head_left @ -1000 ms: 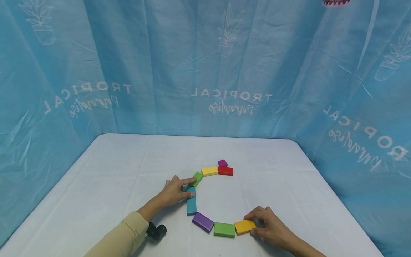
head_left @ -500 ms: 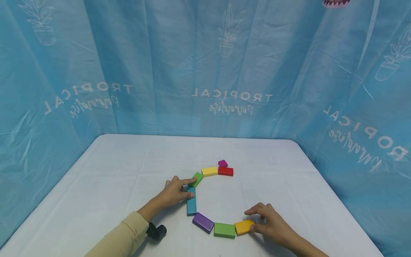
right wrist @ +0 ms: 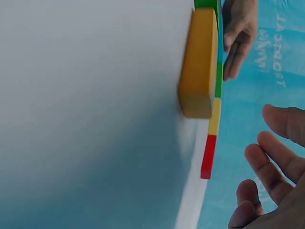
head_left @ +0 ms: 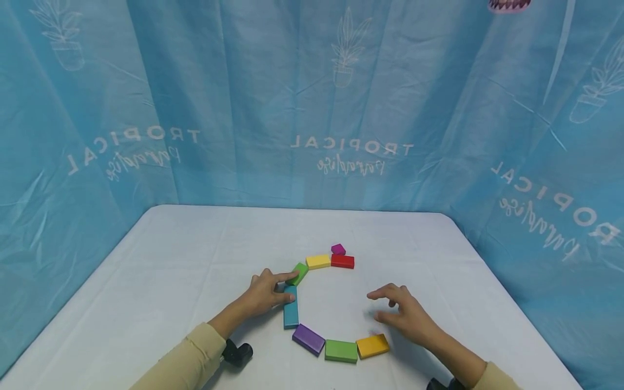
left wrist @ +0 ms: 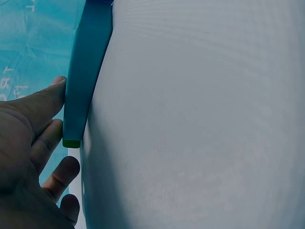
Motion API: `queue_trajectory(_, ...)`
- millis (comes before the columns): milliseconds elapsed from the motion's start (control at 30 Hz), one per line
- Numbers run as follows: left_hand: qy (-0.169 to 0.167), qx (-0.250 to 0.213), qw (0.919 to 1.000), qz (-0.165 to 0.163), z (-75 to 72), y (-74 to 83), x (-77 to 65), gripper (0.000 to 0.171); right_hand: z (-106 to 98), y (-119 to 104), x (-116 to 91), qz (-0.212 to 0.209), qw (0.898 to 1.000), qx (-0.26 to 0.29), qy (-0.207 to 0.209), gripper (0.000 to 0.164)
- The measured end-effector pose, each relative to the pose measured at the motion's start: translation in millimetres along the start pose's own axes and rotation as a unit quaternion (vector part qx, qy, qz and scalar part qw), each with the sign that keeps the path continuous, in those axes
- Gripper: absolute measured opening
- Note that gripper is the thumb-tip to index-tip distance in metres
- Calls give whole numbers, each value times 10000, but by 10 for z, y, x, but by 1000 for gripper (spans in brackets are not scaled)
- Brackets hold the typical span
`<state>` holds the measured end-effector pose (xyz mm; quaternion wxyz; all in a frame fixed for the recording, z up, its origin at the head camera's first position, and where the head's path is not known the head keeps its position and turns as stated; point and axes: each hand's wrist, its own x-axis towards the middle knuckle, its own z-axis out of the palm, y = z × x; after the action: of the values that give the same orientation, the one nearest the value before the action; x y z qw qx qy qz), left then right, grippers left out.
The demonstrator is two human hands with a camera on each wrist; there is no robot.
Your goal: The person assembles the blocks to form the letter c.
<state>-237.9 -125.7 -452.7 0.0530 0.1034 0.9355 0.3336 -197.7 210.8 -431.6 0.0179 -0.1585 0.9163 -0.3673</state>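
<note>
Flat coloured blocks lie on the white table in an arc open to the right. My left hand (head_left: 263, 292) touches the upper green block (head_left: 302, 268) with its index finger, while its thumb rests on the blue block (head_left: 291, 315). In the left wrist view the thumb lies along the blue block (left wrist: 88, 71). Above the table, past the orange-yellow block (head_left: 373, 345), hovers my right hand (head_left: 407, 317), thumb and fingers spread with nothing between them. The right wrist view shows a gap between that hand (right wrist: 281, 176) and the orange-yellow block (right wrist: 198, 62).
A purple block (head_left: 309, 339) and another green block (head_left: 340, 351) form the near side. Yellow (head_left: 318, 262) and red (head_left: 343, 261) blocks end the far side, with a magenta pentagonal piece (head_left: 338, 249) behind. Blue curtains (head_left: 341, 184) surround the table (head_left: 214, 233).
My right hand has let go of the orange-yellow block, lifted and moved away towards the far side. That block stays in line. The left hand has not visibly moved.
</note>
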Motion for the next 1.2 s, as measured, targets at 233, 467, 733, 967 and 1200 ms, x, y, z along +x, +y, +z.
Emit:
queue_trajectory(233,-19,-25,10000,15,8,4,-10,57,5,-9,327,-20,9994,88,320,34)
queue_trajectory(467,-13,-45,10000,25,1,11,-21,57,-10,20,663,-45,9989,99,460,34)
queue_trajectory(733,-20,-96,10000,18,-10,19,-20,57,17,71,993,-58,9990,-40,432,34)
queue_trajectory(967,-15,-112,9999,51,-20,17,-12,57,37,126,1250,101,9990,40,423,34)
queue_trajectory(1200,-32,-144,9999,7,-10,8,-10,57,75,188,1469,364,9986,16,373,34)
